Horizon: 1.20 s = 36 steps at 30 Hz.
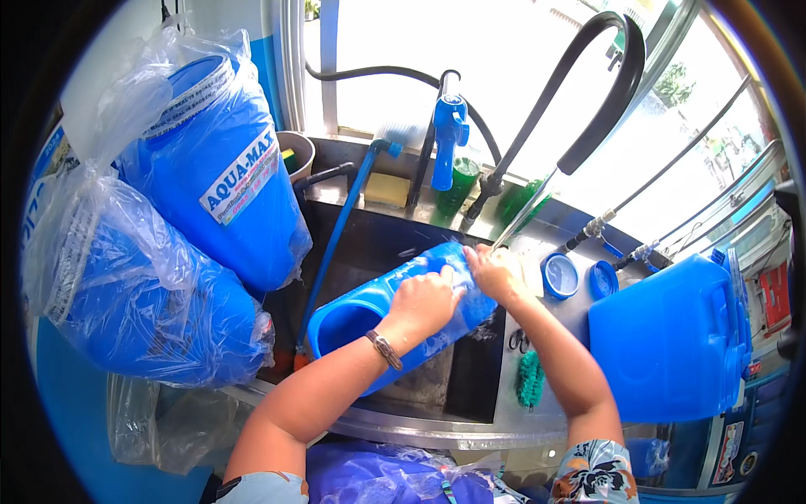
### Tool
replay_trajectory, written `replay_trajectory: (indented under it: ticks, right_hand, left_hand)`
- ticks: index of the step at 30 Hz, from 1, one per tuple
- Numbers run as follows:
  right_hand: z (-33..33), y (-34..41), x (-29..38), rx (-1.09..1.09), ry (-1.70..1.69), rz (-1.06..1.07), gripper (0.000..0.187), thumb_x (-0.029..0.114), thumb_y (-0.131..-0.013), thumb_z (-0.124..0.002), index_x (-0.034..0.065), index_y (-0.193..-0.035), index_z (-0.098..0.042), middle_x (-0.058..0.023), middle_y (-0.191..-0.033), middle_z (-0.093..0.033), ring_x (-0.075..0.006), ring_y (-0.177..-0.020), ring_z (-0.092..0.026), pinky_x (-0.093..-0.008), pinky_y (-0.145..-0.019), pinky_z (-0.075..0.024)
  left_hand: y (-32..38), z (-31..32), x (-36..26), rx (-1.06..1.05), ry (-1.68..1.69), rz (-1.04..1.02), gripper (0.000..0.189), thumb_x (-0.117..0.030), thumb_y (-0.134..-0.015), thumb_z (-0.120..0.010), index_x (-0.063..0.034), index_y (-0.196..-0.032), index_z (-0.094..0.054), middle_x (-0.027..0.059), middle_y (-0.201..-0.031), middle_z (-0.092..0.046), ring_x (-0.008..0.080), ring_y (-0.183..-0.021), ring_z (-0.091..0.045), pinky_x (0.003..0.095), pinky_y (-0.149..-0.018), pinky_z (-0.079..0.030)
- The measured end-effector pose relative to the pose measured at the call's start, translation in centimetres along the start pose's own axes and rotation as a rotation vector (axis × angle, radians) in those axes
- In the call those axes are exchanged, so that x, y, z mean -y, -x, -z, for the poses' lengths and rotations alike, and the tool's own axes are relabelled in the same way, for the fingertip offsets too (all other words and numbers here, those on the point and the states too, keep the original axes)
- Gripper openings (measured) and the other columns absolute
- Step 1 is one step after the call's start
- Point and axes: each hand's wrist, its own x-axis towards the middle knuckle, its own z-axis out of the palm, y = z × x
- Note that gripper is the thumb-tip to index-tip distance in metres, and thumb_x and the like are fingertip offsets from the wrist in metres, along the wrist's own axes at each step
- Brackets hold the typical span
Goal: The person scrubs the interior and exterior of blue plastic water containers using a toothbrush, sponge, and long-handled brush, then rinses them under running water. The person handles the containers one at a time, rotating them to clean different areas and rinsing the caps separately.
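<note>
A wet blue plastic container lies tilted over the sink, its wide round mouth toward the lower left. Across its upper side rests my left hand, fingers bent against the plastic; whether they pinch anything is hidden. A bracelet circles that wrist. My right hand is at the container's far end, closed around the lower end of a metal spout. This spout hangs from an arched black hose. Water and whitish wetness cover the container near both hands.
Two plastic-wrapped blue containers stand left of the dark sink basin. Blue caps and a green brush lie on the steel counter at right, beside a blue jerrycan. Behind are a blue tap and yellow sponge.
</note>
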Motion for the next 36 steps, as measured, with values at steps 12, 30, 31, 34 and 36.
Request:
replay_trajectory:
  ticks: [12,30,31,34,36]
  right_hand:
    - [5.4,-2.9,-0.9,0.333,-0.796,0.235,0.029,0.024,-0.084,-0.068,0.0027,-0.103,-0.065,-0.0092,-0.075,-0.067,-0.0144,-0.067,-0.066,-0.0289,-0.063,-0.0550]
    - [1.3,3.4,-12.1,-0.434,-0.626,0.005,0.022,0.003,-0.077,-0.057,0.0057,-0.099,-0.054,-0.0092,-0.088,-0.064,-0.0283,-0.081,-0.063,-0.0374,-0.072,-0.0492]
    - [-0.6,4.8,-14.3,-0.551,-0.351,0.035,0.022,0.006,-0.078,-0.058,0.0060,-0.099,-0.054,-0.0134,-0.091,-0.065,-0.0361,-0.085,-0.064,-0.0422,-0.075,-0.0494]
    - [-7.7,11.4,-19.6,-0.048,0.178,-0.612,0.048,0.028,-0.076,-0.073,0.0063,-0.117,-0.058,-0.0254,-0.100,-0.060,-0.0463,-0.104,-0.055,-0.0495,-0.088,-0.0479]
    - [-11.0,15.5,-21.7,-0.140,0.157,-0.460,0.036,0.025,-0.076,-0.075,0.0073,-0.103,-0.059,-0.0223,-0.094,-0.058,-0.0446,-0.097,-0.055,-0.0493,-0.080,-0.0477]
  left_hand:
    - [0.6,0.8,1.5,-0.020,-0.041,0.030,0.036,-0.038,-0.093,-0.055,-0.0020,-0.092,-0.055,0.0176,-0.076,-0.067,0.0343,-0.071,-0.067,0.0445,-0.062,-0.054]
    - [-0.1,1.6,2.7,0.018,-0.031,-0.047,0.035,-0.036,-0.092,-0.056,-0.0019,-0.092,-0.056,0.0195,-0.075,-0.066,0.0379,-0.072,-0.066,0.0473,-0.065,-0.052]
    - [0.0,1.8,2.9,-0.012,-0.036,-0.045,0.034,-0.036,-0.092,-0.056,-0.0020,-0.092,-0.056,0.0196,-0.075,-0.066,0.0378,-0.073,-0.066,0.0474,-0.065,-0.052]
    - [0.6,2.2,3.4,-0.012,-0.019,-0.024,0.034,-0.036,-0.092,-0.056,-0.0023,-0.091,-0.056,0.0198,-0.076,-0.066,0.0380,-0.074,-0.066,0.0480,-0.066,-0.052]
    - [0.9,2.3,3.4,0.018,-0.012,-0.013,0.034,-0.036,-0.092,-0.056,-0.0022,-0.091,-0.056,0.0197,-0.077,-0.066,0.0386,-0.074,-0.066,0.0482,-0.067,-0.052]
